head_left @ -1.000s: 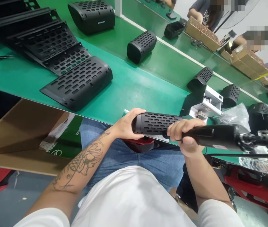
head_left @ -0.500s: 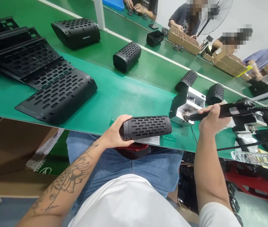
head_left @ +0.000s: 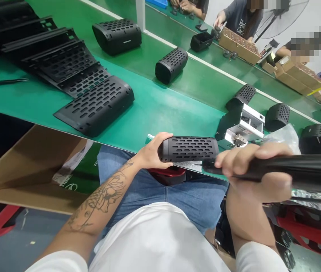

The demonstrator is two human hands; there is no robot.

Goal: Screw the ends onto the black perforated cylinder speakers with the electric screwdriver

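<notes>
My left hand (head_left: 156,152) is closed round the left end of a black slotted speaker housing (head_left: 190,148), which lies along the front edge of the green bench. In my right hand (head_left: 258,172) is a black electric screwdriver (head_left: 296,170), held nearly level with its nose pointing left. That nose is at the housing's lower right corner; whether they touch I cannot tell. Just behind the housing's right end stands a silver and black screw feeder (head_left: 242,126). A crumpled clear plastic bag (head_left: 283,139) sits beyond my right hand.
Black slotted covers (head_left: 98,104) lie in an overlapping row at the left. Several finished-looking housings (head_left: 172,65) stand along the green belt (head_left: 149,49) behind. An open cardboard box (head_left: 21,170) is below the bench at left. Co-workers sit across, by cardboard trays (head_left: 239,45).
My right hand has brought the screwdriver from the screw feeder left and down to the housing's right end. My left hand still holds the housing. The whole view has shifted.
</notes>
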